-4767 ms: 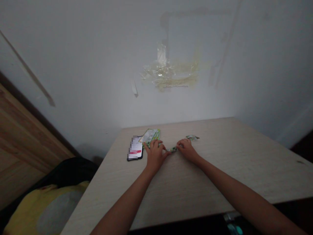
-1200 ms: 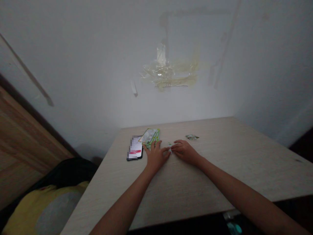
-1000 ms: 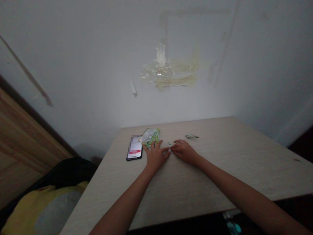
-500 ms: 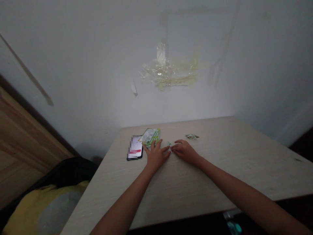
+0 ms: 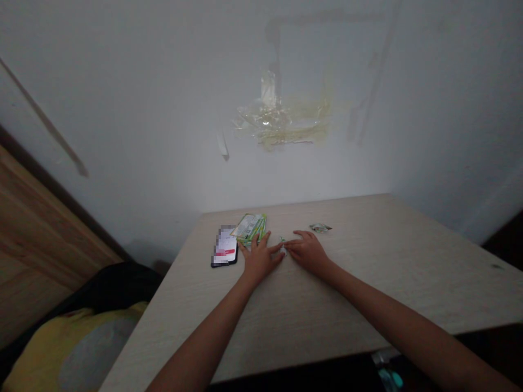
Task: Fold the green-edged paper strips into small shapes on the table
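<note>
My left hand [image 5: 261,261] rests on the table, its thumb and index finger closed on the left side of a small green-and-white folded wrapper [image 5: 282,240]. The other left fingers are spread near a stack of green-and-white packets [image 5: 250,224]. From the right, my right hand [image 5: 308,252] holds the same wrapper between its fingertips. Most of the wrapper is hidden by the fingers. A second folded wrapper [image 5: 321,227] lies just beyond my right hand. Left of the packets is a phone [image 5: 226,250], its screen lit and partly blurred out.
The pale wooden table [image 5: 359,218] stands against a white wall [image 5: 163,109] with peeling clear tape [image 5: 269,117]. To the left below are a yellow-and-grey soft item [image 5: 77,343] and wooden panelling [image 5: 36,239]. Under the front edge sits a teal object [image 5: 394,379].
My hands stay almost in place at the small wrapper, with only slight finger movement. The view shifts very slightly.
</note>
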